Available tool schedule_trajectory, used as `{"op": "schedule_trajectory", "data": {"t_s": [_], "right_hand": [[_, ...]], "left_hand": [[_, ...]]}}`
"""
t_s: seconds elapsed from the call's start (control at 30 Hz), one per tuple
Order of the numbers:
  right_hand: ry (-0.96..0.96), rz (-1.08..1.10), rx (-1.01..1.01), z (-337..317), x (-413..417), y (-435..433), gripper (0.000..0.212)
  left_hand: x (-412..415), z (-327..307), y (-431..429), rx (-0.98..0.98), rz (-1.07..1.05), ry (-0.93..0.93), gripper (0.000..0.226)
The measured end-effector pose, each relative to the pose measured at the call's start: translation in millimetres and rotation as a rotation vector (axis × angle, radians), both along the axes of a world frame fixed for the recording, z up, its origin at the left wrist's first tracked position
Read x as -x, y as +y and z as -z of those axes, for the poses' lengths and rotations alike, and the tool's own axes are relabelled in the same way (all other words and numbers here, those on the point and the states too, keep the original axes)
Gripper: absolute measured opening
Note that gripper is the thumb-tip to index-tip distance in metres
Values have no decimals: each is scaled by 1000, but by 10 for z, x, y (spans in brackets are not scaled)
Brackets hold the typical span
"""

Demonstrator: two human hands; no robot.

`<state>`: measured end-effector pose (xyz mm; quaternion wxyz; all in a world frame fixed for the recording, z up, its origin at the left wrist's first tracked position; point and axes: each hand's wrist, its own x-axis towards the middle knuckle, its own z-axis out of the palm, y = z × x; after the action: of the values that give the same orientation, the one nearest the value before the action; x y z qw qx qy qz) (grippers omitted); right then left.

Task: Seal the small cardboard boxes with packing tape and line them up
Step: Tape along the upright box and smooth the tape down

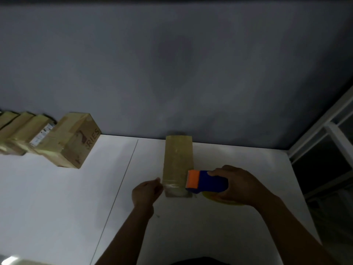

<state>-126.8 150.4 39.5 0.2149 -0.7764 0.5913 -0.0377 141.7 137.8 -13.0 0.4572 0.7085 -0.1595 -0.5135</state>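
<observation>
Centre frame, on the counter: our right hand clamps the dispenser against the box; our left hand touches its near corner, grip unclear. Skewed pulling could wrinkle the seal.

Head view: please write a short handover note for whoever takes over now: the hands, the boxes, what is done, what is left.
Right hand grips the blue-and-orange tape dispenser, its orange end at the near right edge of the cardboard box in the middle of the white table.
Left hand is at that box's near left corner; whether it pinches tape or only steadies the box is unclear.
Done: a row of taped boxes stands at far left.
Left: probably finish taping this box, then add it to the row.
</observation>
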Motion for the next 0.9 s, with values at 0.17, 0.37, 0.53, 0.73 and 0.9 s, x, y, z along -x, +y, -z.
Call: {"op": "schedule_trajectory", "data": {"t_s": [0.17, 0.37, 0.53, 0.73, 0.9], "right_hand": [[22, 13, 39, 37, -39, 43, 71], [-19, 36, 49, 86, -131, 115, 75], [-17, 11, 29, 107, -304, 145, 76], [61, -26, 64, 71, -362, 155, 77], [142, -110, 61, 64, -389, 166, 77]], "left_hand": [[-11, 150, 26, 41, 169, -192, 23], [-105, 144, 117, 26, 248, -294, 78], [29, 36, 207, 403, 427, -635, 26], [-26, 212, -16, 376, 610, -717, 72], [32, 181, -236, 312, 952, -1138, 101]]}}
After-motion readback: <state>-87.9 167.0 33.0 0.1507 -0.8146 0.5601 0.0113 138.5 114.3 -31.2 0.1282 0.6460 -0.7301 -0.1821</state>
